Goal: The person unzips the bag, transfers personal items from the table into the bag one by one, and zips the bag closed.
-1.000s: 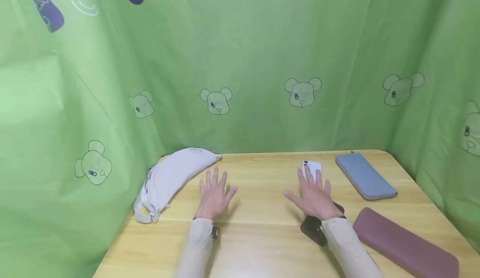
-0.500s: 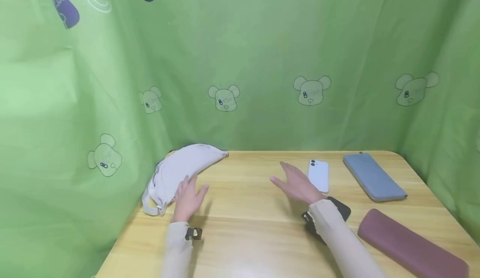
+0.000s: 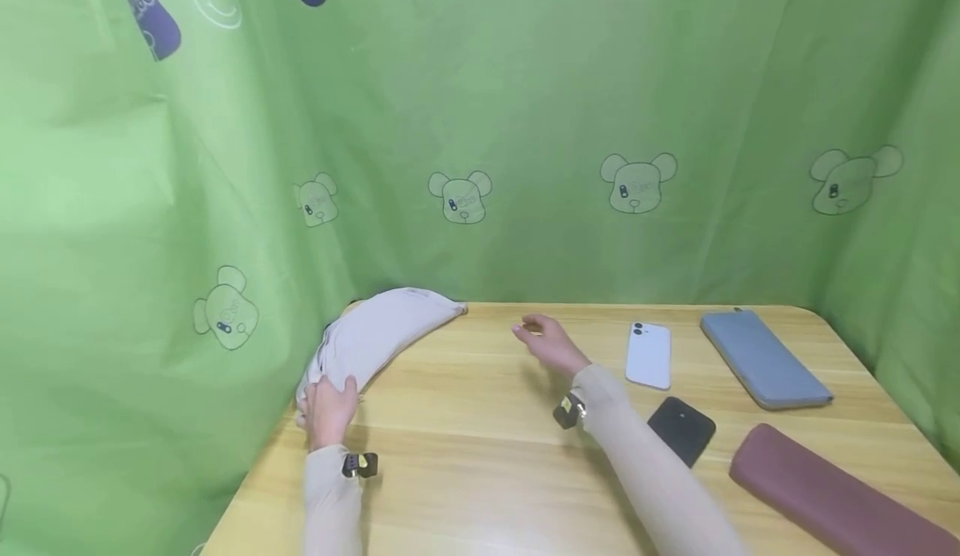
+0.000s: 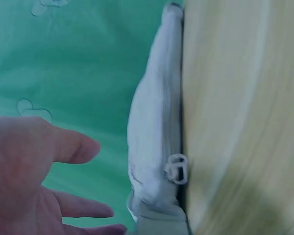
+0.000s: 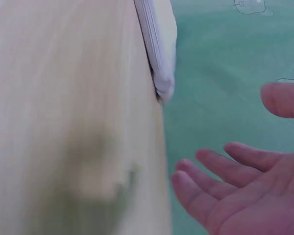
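Note:
A pale grey crescent-shaped crossbody bag (image 3: 382,335) lies on the table's far left. My left hand (image 3: 330,410) is over its near end by the strap, overlapping it in the head view. In the left wrist view, the thumb and the relaxed fingers (image 4: 85,204) stand apart beside the bag (image 4: 154,117), whose zip and metal ring face the table. My right hand (image 3: 551,343) hovers right of the bag, thumb and fingers loosely bent around nothing. The right wrist view shows its fingers (image 5: 230,169) spread, with the bag's tip (image 5: 162,81) farther off.
On the right lie a white phone (image 3: 648,356), a black flat object (image 3: 682,429) partly behind the right sleeve, a blue zip wallet (image 3: 765,360) and a long maroon case (image 3: 832,489). A green curtain (image 3: 555,247) surrounds the wooden table (image 3: 465,473).
My left hand has moved left to the near end of the bag. My right hand has swung left, away from the white phone. The head view has turned slightly left.

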Motion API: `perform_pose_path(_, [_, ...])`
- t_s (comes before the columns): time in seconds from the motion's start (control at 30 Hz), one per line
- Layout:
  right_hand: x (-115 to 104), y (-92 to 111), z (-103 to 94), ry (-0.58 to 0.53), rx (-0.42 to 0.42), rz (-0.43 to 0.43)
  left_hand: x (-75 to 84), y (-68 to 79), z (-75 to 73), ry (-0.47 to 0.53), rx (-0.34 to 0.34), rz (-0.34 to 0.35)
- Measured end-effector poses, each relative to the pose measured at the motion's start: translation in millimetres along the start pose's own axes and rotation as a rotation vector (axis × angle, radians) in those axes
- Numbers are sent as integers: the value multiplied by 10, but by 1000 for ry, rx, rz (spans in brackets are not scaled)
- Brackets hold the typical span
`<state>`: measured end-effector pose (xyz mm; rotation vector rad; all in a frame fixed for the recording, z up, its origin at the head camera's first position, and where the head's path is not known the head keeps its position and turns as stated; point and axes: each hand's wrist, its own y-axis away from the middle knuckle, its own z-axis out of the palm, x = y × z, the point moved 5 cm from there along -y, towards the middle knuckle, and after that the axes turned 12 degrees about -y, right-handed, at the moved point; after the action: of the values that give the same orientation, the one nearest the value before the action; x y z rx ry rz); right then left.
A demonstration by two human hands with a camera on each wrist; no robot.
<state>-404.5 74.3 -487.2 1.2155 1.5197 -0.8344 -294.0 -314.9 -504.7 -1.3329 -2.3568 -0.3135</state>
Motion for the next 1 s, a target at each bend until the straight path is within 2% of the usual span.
perform_pose_path(0.2, [168, -215, 238, -240, 46, 80, -8, -12, 75, -83, -30, -11])
perform_pose_path(0.3, [227, -274, 346, -316, 74, 105, 4, -42, 114, -100, -33, 1])
perform_pose_path(0.43, [295, -316, 441, -331, 106, 133, -5, -88, 143, -115, -29, 14])
perform_pose_path(0.57, [356, -331, 484, -341, 93, 160, -20, -115, 159, -126, -43, 15])
perform_pose_path(0.7, [393, -319, 497, -393, 77, 145, -5, -122, 182, -124, -76, 29])
perform_pose_path(0.87, [428, -303, 506, -491, 60, 146, 10, -106, 203, -118, -117, 64])
perform_pose_path(1.0, [447, -295, 491, -511, 66, 150, 29, -71, 197, -102, -153, 115])
